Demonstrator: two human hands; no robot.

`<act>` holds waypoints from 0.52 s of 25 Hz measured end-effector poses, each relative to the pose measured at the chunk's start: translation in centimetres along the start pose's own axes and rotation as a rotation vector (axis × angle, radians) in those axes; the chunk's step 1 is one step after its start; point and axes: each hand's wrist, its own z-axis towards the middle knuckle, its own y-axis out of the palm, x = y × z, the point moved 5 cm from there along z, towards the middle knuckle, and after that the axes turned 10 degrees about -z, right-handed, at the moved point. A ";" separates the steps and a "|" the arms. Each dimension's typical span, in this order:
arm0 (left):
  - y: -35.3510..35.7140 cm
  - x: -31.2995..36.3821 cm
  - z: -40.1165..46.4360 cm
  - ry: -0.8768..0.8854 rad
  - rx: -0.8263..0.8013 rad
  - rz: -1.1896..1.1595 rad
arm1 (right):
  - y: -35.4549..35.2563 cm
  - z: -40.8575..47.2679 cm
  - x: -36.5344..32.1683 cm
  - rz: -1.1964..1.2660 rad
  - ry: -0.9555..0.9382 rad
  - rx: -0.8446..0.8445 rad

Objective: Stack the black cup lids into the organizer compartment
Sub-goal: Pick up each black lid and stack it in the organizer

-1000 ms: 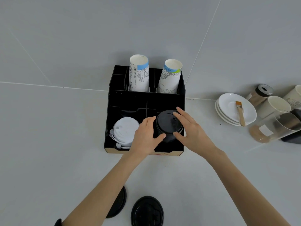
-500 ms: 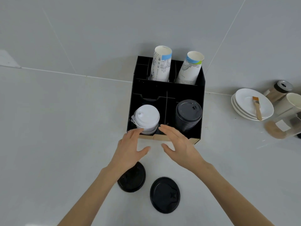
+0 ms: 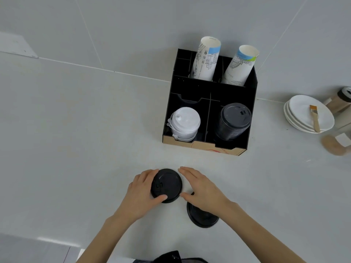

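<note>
a pale grey, smooth countertop [image 3: 79,141] carries a black compartmented cardboard organizer [image 3: 209,118] at the back near the wall. two loose round black plastic cup lids [image 3: 167,185] [image 3: 204,218] lie nearer the front. a stack of white shallow plates [image 3: 303,114] sits to the right (other items there are blurred).

Right of the frame: stacked white plates [image 3: 302,120] bearing a small wooden-handled brush [image 3: 314,118], a brown lidded jar [image 3: 340,100] at the edge; upper centre: two printed paper cup stacks [image 3: 206,58]; middle: white lids [image 3: 185,124].
</note>
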 end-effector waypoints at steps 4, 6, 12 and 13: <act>0.5 -0.3 -0.5 0.000 -0.037 0.040 | 1.0 0.2 -0.4 0.024 0.011 -0.002; 0.5 -0.4 -0.5 0.013 -0.033 0.031 | 1.3 0.4 -0.6 0.029 0.009 -0.001; 0.5 -0.6 -0.2 0.058 -0.004 0.052 | 1.4 0.9 -0.5 0.060 0.004 0.025; 0.4 -0.5 -0.1 0.064 0.001 0.042 | 1.4 0.9 -0.4 0.070 0.006 0.031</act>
